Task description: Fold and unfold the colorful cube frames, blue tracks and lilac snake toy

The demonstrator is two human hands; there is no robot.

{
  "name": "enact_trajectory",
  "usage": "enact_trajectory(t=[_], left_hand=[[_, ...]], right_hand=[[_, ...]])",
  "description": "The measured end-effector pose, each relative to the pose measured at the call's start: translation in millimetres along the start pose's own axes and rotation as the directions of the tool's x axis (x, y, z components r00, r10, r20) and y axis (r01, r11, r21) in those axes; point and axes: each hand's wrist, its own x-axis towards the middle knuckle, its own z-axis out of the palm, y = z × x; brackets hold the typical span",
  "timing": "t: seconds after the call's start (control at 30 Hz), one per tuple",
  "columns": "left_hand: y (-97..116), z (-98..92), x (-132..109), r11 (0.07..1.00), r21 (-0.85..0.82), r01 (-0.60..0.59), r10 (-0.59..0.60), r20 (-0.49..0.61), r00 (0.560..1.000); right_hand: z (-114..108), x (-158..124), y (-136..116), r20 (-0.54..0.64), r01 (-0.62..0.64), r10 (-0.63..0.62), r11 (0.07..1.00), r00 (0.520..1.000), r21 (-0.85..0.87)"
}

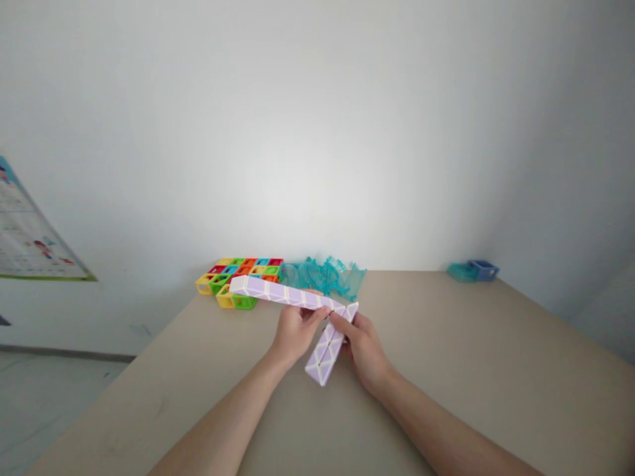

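A purple and white twist-puzzle snake [285, 293] is held above the table, bent into two arms. Its long straight arm points to the left, and a shorter folded arm slants down toward me. My left hand [294, 330] grips the long arm near the bend, thumb on the near side and fingers mostly hidden behind. My right hand [364, 347] is closed on the short arm close to the bend, its thumb pressed on top. The two thumbs almost meet at the joint.
Colourful open cube blocks [243, 270] stand at the table's back left, against the wall. Beside them lies a heap of translucent teal plastic pieces [325, 276]. At the back right are a blue box [483, 270] and another teal piece [461, 272]. A poster [40, 238] hangs on the left wall.
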Motion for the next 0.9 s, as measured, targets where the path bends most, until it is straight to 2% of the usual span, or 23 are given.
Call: enact_trajectory(t=[0.2, 0.3, 0.37, 0.47, 0.57, 0.67, 0.77, 0.83, 0.9], left_hand=[[13, -0.8, 0, 1.0, -0.019, 0.003, -0.004, -0.042, 0.999], [20, 0.6, 0, 0.999, -0.04, -0.009, 0.005, -0.104, 0.995], [21, 1.2, 0, 0.997, -0.075, -0.017, 0.007, -0.132, 0.991], [17, 1.3, 1, 0.989, -0.145, -0.003, -0.014, -0.118, 0.993], [11, 1.5, 3, 0.962, -0.263, 0.071, -0.095, -0.078, 0.992], [7, 2.5, 3, 0.925, -0.352, 0.145, -0.173, -0.051, 0.984], [8, 5.0, 2, 0.919, -0.36, 0.161, -0.194, -0.058, 0.979], [8, 6.6, 2, 0.919, -0.359, 0.163, -0.186, -0.032, 0.982], [7, 6.9, 2, 0.909, -0.38, 0.17, -0.189, -0.015, 0.982]], right_hand=[[-3, -1, -6, 0.048, 0.157, -0.15, 0.968, 0.987, -0.195], [-4, -3, -8, 0.088, 0.29, -0.277, 0.892, 0.957, -0.347], [-4, -5, -9, 0.13, 0.336, -0.31, 0.849, 0.942, -0.409], [-2, -7, -10, 0.144, 0.326, -0.293, 0.849, 0.945, -0.415], [-1, -8, -10, 0.147, 0.333, -0.299, 0.848, 0.943, -0.412], [-3, -7, -8, 0.155, 0.4, -0.372, 0.791, 0.915, -0.463], [-5, -6, -6, 0.158, 0.451, -0.436, 0.73, 0.886, -0.513], [-5, -4, -5, 0.136, 0.442, -0.437, 0.742, 0.889, -0.505], [-4, -3, -5, 0.082, 0.386, -0.392, 0.809, 0.916, -0.443]])
